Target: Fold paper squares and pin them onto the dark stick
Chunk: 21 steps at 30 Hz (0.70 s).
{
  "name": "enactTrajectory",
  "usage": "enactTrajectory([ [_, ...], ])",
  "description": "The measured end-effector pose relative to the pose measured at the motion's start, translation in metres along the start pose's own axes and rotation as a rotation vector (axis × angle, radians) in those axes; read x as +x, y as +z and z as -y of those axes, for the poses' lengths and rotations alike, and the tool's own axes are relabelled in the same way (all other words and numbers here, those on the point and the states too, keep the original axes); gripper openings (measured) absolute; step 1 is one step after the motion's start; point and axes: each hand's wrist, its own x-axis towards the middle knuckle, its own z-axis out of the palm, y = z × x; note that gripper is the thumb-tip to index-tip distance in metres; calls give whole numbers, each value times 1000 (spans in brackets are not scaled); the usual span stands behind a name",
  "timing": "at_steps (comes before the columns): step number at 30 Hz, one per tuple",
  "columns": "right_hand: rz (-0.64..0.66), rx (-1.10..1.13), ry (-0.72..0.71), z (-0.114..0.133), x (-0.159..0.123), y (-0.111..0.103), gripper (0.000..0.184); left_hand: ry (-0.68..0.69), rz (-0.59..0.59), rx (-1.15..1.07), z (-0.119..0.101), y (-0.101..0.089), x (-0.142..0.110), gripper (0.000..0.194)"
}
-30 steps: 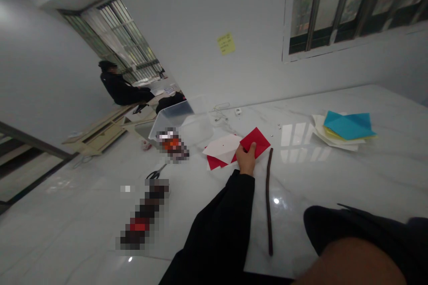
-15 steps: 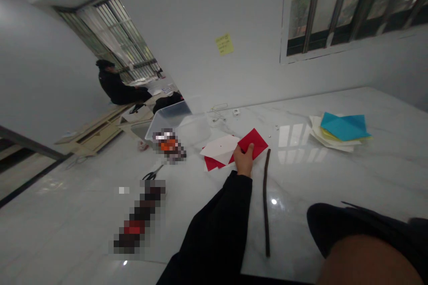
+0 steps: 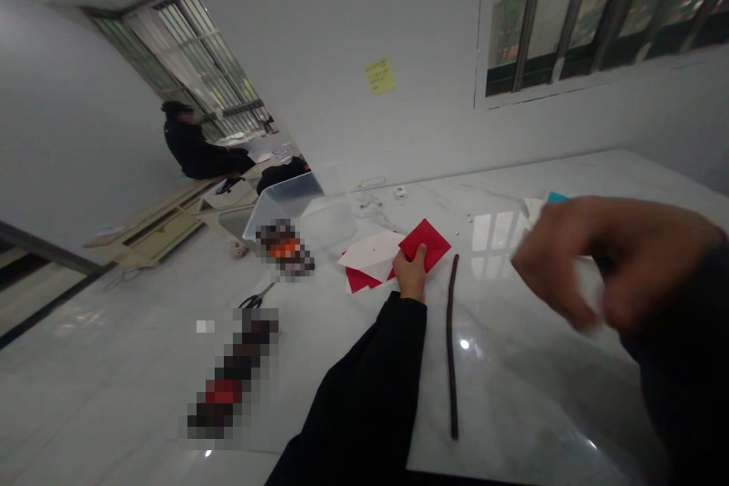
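Note:
My left hand is closed on a folded red paper, thumb on top, near the wall side of the white marble table. Beside it lie a white paper and another red sheet partly under it. My right hand is raised at the right, close to the camera and blurred. Its fingers look bent, but whether they hold anything is not clear. Behind it, a blue paper and pale sheets are mostly hidden. A thin dark brown stick lies between my two arms.
Scissors lie to the left, near two pixelated items. A clear plastic bin stands further back. A white cube-like object sits by the wall. A yellow note is on the wall. Another person sits at the far left.
My right hand has come up from the lower right and now covers most of the blue paper stack. My left hand keeps hold of the red paper.

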Motion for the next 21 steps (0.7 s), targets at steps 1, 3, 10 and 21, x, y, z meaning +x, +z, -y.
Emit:
enactTrajectory([
  [1, 160, -53, 193, -13, 5, -9, 21, -1, -1, -3, 0, 0, 0, 29],
  [3, 52, -331, 567, -52, 12, -22, 21, 1, -4, -8, 1, -1, 1, 30],
  [10, 43, -451, 994, -185, 2, -5, 32, -29, -36, -38, 4, 0, 4, 34],
  [21, -180, -597, 798, -228, 10, 25, 45, -19, -26, -50, 5, 0, 4, 35],
])
